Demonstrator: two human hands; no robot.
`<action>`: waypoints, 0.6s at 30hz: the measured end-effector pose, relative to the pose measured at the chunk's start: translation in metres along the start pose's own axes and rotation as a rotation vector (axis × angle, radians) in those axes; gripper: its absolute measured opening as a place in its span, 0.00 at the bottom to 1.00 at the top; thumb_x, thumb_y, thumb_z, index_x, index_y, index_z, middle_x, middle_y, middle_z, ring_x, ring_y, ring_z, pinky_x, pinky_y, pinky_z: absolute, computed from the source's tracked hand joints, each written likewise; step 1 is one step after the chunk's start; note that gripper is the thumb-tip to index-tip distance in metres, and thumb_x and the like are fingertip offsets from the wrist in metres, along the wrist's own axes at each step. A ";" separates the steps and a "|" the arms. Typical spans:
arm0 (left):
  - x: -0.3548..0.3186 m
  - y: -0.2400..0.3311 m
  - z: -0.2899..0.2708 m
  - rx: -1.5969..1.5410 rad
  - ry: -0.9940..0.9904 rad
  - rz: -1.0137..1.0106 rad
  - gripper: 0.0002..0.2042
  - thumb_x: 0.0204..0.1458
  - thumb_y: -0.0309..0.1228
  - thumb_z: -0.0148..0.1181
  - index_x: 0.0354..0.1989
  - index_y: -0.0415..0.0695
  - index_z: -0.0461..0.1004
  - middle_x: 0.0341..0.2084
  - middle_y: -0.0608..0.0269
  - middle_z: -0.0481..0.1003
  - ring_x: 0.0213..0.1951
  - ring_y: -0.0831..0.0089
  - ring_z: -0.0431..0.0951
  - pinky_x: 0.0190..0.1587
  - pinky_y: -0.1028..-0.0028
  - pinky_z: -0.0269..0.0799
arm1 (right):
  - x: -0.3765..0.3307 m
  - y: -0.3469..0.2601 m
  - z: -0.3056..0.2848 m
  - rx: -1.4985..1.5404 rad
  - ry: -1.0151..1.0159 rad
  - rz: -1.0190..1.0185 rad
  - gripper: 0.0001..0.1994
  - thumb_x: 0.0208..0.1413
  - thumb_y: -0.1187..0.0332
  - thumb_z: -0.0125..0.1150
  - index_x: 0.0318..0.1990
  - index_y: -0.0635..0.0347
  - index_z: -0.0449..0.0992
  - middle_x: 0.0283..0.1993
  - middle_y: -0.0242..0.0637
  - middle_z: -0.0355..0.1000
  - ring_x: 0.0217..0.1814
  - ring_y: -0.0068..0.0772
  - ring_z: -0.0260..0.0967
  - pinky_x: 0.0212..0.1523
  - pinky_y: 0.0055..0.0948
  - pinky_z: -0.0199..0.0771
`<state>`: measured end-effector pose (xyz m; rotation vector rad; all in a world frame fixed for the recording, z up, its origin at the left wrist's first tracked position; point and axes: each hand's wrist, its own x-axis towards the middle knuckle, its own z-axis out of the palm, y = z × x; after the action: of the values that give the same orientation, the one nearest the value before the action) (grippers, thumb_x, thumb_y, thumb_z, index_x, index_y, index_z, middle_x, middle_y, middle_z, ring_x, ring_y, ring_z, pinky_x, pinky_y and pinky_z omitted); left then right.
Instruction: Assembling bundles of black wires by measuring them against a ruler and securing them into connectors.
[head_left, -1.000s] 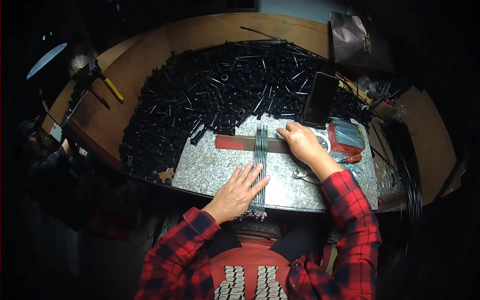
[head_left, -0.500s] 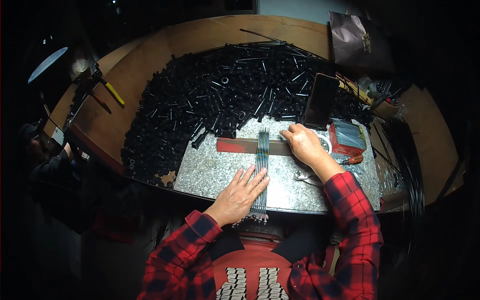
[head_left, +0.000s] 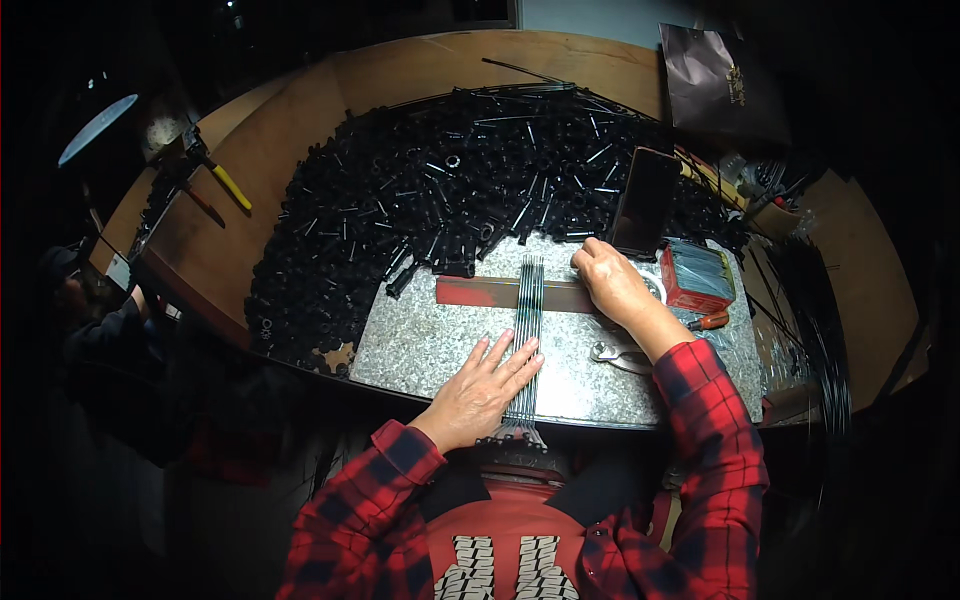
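A row of thin dark rods (head_left: 530, 300) lies side by side across a flat bar (head_left: 472, 291), red at its left end and brown beyond. My left hand (head_left: 478, 390) rests on the rods with its fingers stretched out, pressing them from above. Small knobbed ends of the rods poke past the near edge of the speckled stone slab (head_left: 420, 350). At the bar's right end my right hand (head_left: 615, 285) is closed, thumb and fingertips together; what they hold, if anything, is hidden. Part of a white round dish (head_left: 655, 287) shows behind that hand.
Pliers (head_left: 622, 357), an orange-handled screwdriver (head_left: 710, 321) and a red box of thin pieces (head_left: 697, 277) lie on the right. A phone (head_left: 645, 200) stands against a heap of black parts (head_left: 440, 180). Long black rods (head_left: 825, 330) hang at the right. Another person (head_left: 100, 310) is at far left.
My right hand has drawn slightly back and up, its fingers more tucked in. The left hand stays on the rods, whose near ends have spread a little.
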<state>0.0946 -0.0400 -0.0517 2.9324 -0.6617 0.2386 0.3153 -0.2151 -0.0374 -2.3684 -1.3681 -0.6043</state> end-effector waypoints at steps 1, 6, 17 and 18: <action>0.000 0.000 -0.002 -0.001 0.001 -0.002 0.31 0.49 0.30 0.53 0.64 0.42 0.55 0.66 0.54 0.51 0.66 0.50 0.50 0.65 0.53 0.47 | 0.000 0.002 0.000 0.022 -0.039 -0.016 0.10 0.48 0.77 0.51 0.38 0.62 0.75 0.32 0.43 0.67 0.40 0.45 0.68 0.41 0.38 0.71; 0.000 0.002 -0.010 -0.063 -0.030 -0.002 0.47 0.39 0.55 0.63 0.65 0.41 0.53 0.66 0.53 0.51 0.68 0.54 0.46 0.65 0.53 0.47 | 0.003 0.001 -0.004 0.100 -0.127 -0.052 0.09 0.48 0.77 0.52 0.36 0.63 0.75 0.32 0.43 0.67 0.39 0.45 0.69 0.40 0.37 0.71; -0.001 0.000 -0.004 -0.103 -0.002 -0.008 0.44 0.40 0.52 0.64 0.65 0.45 0.54 0.66 0.53 0.50 0.67 0.55 0.48 0.65 0.52 0.47 | 0.016 -0.008 -0.008 0.065 -0.058 -0.076 0.09 0.44 0.77 0.53 0.34 0.61 0.76 0.33 0.40 0.67 0.42 0.41 0.68 0.41 0.34 0.72; -0.001 -0.001 -0.004 -0.097 -0.007 -0.006 0.44 0.40 0.52 0.64 0.65 0.47 0.54 0.66 0.53 0.50 0.67 0.55 0.48 0.65 0.51 0.47 | 0.016 -0.008 -0.006 0.065 -0.061 -0.077 0.09 0.44 0.77 0.53 0.34 0.61 0.76 0.33 0.40 0.67 0.42 0.41 0.68 0.41 0.34 0.72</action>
<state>0.0936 -0.0386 -0.0481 2.8432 -0.6471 0.1901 0.3143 -0.2020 -0.0231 -2.3086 -1.4883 -0.5042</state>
